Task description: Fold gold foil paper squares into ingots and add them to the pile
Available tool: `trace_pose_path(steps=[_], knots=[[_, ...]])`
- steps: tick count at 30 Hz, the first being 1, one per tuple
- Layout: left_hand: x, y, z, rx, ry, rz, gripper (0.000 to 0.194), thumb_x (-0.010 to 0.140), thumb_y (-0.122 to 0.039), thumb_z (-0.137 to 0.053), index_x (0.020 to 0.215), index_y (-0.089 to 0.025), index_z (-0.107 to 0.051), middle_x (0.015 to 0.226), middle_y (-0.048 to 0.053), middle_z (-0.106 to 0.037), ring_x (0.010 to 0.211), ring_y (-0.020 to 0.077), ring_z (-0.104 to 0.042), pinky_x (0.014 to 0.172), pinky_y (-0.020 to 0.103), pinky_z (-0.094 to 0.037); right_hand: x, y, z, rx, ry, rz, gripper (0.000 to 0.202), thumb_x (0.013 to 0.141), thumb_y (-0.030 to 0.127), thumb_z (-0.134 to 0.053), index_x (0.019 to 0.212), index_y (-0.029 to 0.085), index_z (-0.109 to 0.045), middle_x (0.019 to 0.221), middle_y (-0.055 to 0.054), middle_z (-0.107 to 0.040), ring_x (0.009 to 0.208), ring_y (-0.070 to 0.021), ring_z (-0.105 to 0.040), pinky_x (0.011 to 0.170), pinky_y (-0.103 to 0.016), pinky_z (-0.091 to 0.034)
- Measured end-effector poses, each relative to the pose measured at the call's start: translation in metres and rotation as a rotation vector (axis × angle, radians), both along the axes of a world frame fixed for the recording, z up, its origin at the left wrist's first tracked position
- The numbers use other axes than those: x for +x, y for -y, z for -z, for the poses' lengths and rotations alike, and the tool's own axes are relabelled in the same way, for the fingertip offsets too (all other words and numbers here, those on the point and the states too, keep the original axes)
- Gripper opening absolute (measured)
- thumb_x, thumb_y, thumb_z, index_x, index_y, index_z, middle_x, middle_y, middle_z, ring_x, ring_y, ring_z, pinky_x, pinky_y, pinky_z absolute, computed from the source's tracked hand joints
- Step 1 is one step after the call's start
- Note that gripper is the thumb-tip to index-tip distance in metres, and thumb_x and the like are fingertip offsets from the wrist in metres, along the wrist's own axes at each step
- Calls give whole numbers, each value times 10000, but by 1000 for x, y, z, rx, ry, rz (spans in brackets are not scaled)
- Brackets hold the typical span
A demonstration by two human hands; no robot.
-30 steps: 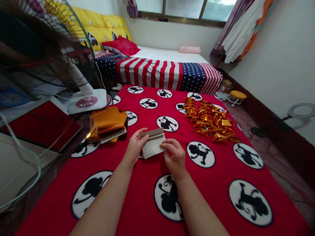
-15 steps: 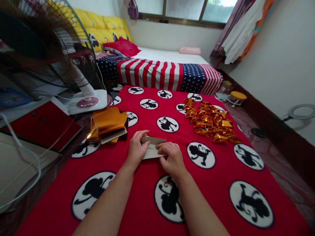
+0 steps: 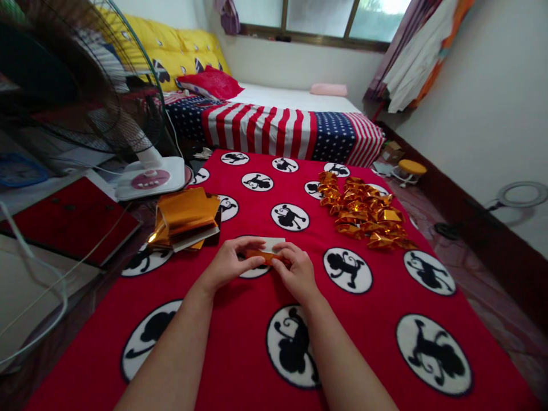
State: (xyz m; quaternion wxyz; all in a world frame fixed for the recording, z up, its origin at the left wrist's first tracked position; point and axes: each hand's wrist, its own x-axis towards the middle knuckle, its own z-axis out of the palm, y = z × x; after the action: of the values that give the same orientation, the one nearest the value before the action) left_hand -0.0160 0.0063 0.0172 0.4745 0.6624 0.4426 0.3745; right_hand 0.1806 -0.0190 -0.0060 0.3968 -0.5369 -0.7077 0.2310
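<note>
A small sheet of gold foil paper (image 3: 266,255), partly folded, is held between my two hands just above the red cloth (image 3: 240,354). Its near flap shows shiny orange-gold, and its far part shows the pale back. My left hand (image 3: 229,262) grips the left end, with the thumb along the gold flap and the fingers behind. My right hand (image 3: 296,267) pinches the right end the same way. To the left lies a stack of gold foil sheets (image 3: 188,211). Several folded gold foil pieces (image 3: 363,211) are heaped at the right.
An electric fan (image 3: 149,174) stands on the left beside a dark red box (image 3: 72,217). Beyond the cloth is a bed with a striped, starred cover (image 3: 274,128). A yellow stool (image 3: 411,167) and a ring light (image 3: 522,194) are on the right.
The near edge of the paper has been folded up, so its gold side now faces me where the pale inside showed. Both thumbs have shifted onto this flap.
</note>
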Motion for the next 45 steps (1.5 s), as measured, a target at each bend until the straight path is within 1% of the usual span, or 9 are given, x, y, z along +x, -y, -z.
trace_pose_path(steps=[2, 4, 9, 14, 18, 22, 29, 34, 45], knots=[[3, -2, 3, -16, -87, -13, 380, 747, -362, -724, 1070, -161, -707, 1039, 91, -732, 913, 220, -677, 797, 301, -515, 0, -3, 1, -16, -6, 11, 157, 814, 203, -646, 667, 214, -591, 1151, -17, -666, 888, -183, -630, 731, -302, -441], [4, -3, 5, 40, -178, -32, 234, 810, -340, -645, 917, -157, -744, 948, 78, -739, 855, 202, -674, 777, 292, -504, 1, -4, 2, -32, -27, 39, 126, 804, 225, -656, 694, 215, -594, 1206, -34, -639, 913, -195, -633, 759, -315, -459], [3, -1, 8, 123, -296, -101, 140, 759, -204, -642, 656, -167, -730, 799, 47, -731, 750, 163, -659, 714, 255, -481, 5, -4, 4, -19, -179, 50, 95, 792, 224, -652, 719, 205, -595, 1154, -83, -626, 1039, -224, -606, 890, -348, -463], [5, -1, 15, 140, -323, -160, 87, 707, -156, -671, 636, -178, -717, 761, 27, -721, 722, 148, -646, 697, 247, -470, 5, -1, 5, -5, -143, 143, 139, 752, 168, -660, 651, 196, -569, 1160, -97, -586, 1048, -238, -593, 908, -368, -457], [4, -2, 12, 129, -318, -176, 111, 733, -179, -657, 634, -177, -707, 765, 27, -715, 722, 144, -644, 687, 243, -468, 1, 0, 7, -25, -36, 253, 201, 721, 150, -686, 603, 193, -528, 1168, -100, -561, 1021, -250, -591, 898, -388, -459], [2, -3, 8, 139, -316, -165, 154, 772, -186, -614, 652, -177, -712, 796, 30, -720, 750, 142, -650, 710, 240, -471, 1, 0, 9, -41, -16, 248, 207, 760, 157, -643, 598, 195, -520, 1179, -102, -558, 1025, -254, -593, 902, -400, -465], [0, -4, 12, 90, -375, -282, 135, 717, -237, -674, 601, -175, -703, 747, 35, -709, 685, 149, -640, 632, 245, -457, 2, -3, 9, -22, 3, 263, 189, 770, 139, -584, 603, 200, -520, 1148, -115, -573, 1001, -255, -600, 888, -407, -474], [-4, -3, 9, 76, -363, -240, 129, 718, -209, -634, 638, -185, -733, 815, 42, -715, 748, 155, -660, 687, 243, -484, -1, -4, 6, -37, 34, 296, 194, 762, 142, -592, 596, 202, -510, 1141, -108, -579, 1010, -257, -601, 869, -391, -476], [-5, -4, 13, 74, -403, -333, 104, 675, -220, -672, 604, -184, -739, 785, 46, -688, 683, 147, -644, 596, 222, -492, -2, -3, 6, -13, 26, 308, 218, 820, 165, -547, 610, 207, -504, 1131, -119, -576, 1010, -256, -596, 882, -397, -470]])
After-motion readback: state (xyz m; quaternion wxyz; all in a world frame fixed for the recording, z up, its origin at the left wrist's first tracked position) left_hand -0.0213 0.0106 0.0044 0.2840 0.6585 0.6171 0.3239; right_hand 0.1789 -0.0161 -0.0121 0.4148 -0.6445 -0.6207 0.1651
